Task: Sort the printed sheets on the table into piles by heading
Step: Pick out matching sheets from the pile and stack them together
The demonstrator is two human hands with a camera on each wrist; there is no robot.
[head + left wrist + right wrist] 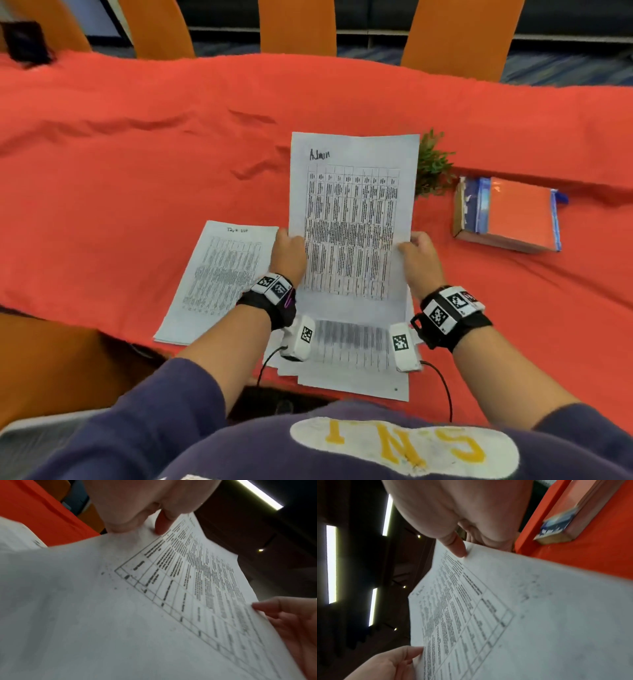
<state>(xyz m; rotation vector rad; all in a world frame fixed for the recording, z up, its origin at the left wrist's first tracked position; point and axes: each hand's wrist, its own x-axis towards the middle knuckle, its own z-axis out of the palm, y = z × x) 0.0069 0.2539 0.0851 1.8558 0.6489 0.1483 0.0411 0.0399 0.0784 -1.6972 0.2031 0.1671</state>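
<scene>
I hold up a printed sheet [352, 205] with a table and a handwritten heading that looks like "Admin". My left hand [287, 250] pinches its left edge and my right hand [416, 250] pinches its right edge. In the left wrist view the thumb [164, 523] lies on the sheet [120, 601]; in the right wrist view the thumb [455, 546] presses the sheet [522, 601]. Under my wrists lies a stack of printed sheets [352, 363] at the table's near edge. A separate pile [219, 277] with a different handwritten heading lies to the left.
A red cloth [137, 154] covers the table. A small green plant [433, 164] stands right behind the held sheet. An orange-covered book or box [507, 214] lies at the right. Orange chairs [294, 24] line the far side. A dark object [25, 41] sits far left.
</scene>
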